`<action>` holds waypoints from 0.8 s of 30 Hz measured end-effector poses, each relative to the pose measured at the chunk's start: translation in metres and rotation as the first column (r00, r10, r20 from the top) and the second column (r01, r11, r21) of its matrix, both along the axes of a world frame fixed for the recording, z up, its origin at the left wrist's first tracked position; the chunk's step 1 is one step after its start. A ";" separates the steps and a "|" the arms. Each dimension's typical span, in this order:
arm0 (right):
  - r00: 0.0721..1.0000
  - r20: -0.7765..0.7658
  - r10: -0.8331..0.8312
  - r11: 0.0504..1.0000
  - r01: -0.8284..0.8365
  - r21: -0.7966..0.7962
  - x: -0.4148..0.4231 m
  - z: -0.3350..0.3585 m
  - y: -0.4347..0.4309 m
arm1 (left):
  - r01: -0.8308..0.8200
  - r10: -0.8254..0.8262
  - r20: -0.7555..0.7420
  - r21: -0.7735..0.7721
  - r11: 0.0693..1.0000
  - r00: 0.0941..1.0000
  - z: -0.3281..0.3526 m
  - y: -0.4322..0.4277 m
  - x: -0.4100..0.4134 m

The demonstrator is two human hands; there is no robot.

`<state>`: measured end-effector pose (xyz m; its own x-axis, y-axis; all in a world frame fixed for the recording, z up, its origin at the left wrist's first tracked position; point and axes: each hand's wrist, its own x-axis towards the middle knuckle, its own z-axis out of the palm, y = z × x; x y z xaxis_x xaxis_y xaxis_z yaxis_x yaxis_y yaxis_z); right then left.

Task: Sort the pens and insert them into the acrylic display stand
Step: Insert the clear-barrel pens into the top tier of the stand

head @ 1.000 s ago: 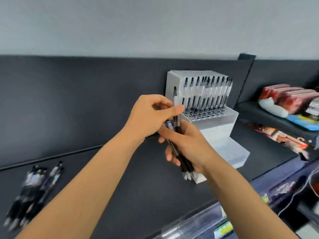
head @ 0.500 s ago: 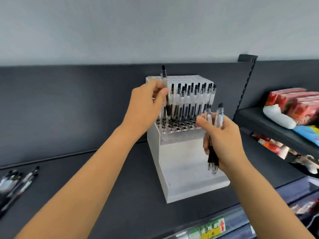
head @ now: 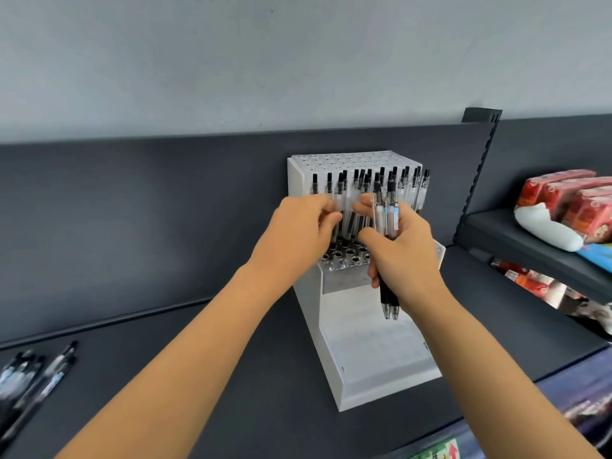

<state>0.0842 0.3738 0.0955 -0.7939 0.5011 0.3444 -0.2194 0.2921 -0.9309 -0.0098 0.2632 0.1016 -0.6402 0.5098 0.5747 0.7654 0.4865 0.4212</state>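
One stand (head: 374,352), far centre, with over a dozen pens (head: 414,187) upright. Left hand (head: 298,233) raised, pinching one pen (head: 340,197) there. Right hand (head: 407,256) just beside, gripping a pair (head: 387,213) of pens, tips down. One loose pile (head: 29,379) near left.

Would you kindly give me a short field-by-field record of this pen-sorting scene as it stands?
left hand: pinches one pen standing in the stand
right hand: grips two pens, tips down, in front of the stand
acrylic display stand: on the dark shelf; rear holes filled, front holes empty
loose pens: heaped on the shelf, far left
red packets: on the neighbouring shelf, right
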 end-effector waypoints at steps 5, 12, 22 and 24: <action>0.996 -0.066 -0.059 0.998 0.060 0.013 0.001 0.001 -0.002 | -0.084 0.082 -0.022 -0.137 0.987 0.996 0.009 -0.006 0.000; 0.995 -0.056 -0.086 0.989 0.079 -0.123 0.003 -0.005 0.009 | -0.011 -0.001 -0.325 -0.033 0.999 0.946 0.064 0.005 -0.010; 0.994 -0.038 -0.103 0.983 0.096 -0.155 0.015 -0.011 0.018 | 0.105 -0.223 -0.269 -0.391 0.915 0.937 0.079 0.032 -0.034; 0.994 -0.039 -0.102 0.982 0.095 -0.161 0.017 -0.012 0.018 | 0.110 -0.223 -0.296 -0.355 0.928 0.929 0.078 0.031 -0.034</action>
<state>0.1010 0.3922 0.0835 -0.7225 0.6276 0.2900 -0.2419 0.1635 -0.9564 -0.0434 0.2946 0.1798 -0.3348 0.7871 0.5181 0.9135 0.4060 -0.0263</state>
